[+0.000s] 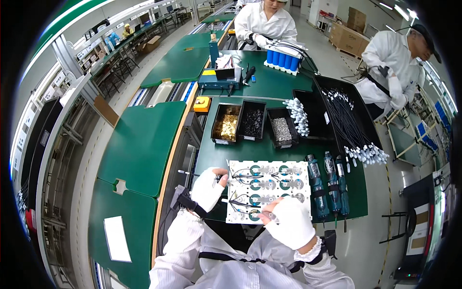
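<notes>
A white rectangular plate point(301, 166) lies in front of me on the green table, bearing rows of round cells with metal tabs and several black wires point(239, 203). At its left edge my left hand point(207, 190), in a white fingerless glove, is closed with thumb and forefinger around a black wire. A thin lead with a white end point(182, 172) sticks out left of that hand. My right hand point(292, 222), gloved the same way, is over the plate's lower right part. Its fingertips are pinched together against a metal tab; whatever they hold is hidden.
Three green electric screwdrivers point(319, 195) lie right of the plate. Behind it stand black bins of brass pieces point(228, 126), black parts point(252, 121) and silver screws point(282, 129). A black tray point(320, 89) holds white-tipped cables point(353, 126). Co-workers stand across the table point(257, 77) and at right.
</notes>
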A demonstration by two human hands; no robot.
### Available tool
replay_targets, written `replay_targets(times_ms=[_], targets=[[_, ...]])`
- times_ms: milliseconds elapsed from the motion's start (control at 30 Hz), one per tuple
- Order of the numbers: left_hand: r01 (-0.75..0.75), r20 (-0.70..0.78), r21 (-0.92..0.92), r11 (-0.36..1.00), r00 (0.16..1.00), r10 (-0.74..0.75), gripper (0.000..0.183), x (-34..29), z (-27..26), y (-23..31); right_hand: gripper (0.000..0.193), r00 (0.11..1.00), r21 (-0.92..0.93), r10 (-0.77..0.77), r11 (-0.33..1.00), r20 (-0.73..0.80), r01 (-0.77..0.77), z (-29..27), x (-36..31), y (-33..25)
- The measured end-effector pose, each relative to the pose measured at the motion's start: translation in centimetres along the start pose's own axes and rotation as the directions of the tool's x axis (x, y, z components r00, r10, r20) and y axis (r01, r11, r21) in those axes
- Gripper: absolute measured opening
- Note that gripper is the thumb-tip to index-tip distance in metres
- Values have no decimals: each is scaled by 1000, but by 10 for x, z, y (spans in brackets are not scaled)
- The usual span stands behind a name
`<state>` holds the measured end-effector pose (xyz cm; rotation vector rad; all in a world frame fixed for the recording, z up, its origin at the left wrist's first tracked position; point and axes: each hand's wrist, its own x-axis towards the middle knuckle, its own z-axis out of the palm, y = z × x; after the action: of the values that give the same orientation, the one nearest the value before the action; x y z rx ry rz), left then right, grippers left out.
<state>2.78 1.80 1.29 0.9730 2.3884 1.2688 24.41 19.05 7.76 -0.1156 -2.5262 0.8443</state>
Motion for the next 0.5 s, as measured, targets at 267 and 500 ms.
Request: replay_targets(times_ms=[267,500], targets=[[-224,-147,115,968,960,240,19,-12,2,1,11,986,116,-68,992,151,50,25,27,12],[-182,-18,8,983,983,182,23,-9,-11,0,13,968,-21,14,1000,251,-9,15,51,8]])
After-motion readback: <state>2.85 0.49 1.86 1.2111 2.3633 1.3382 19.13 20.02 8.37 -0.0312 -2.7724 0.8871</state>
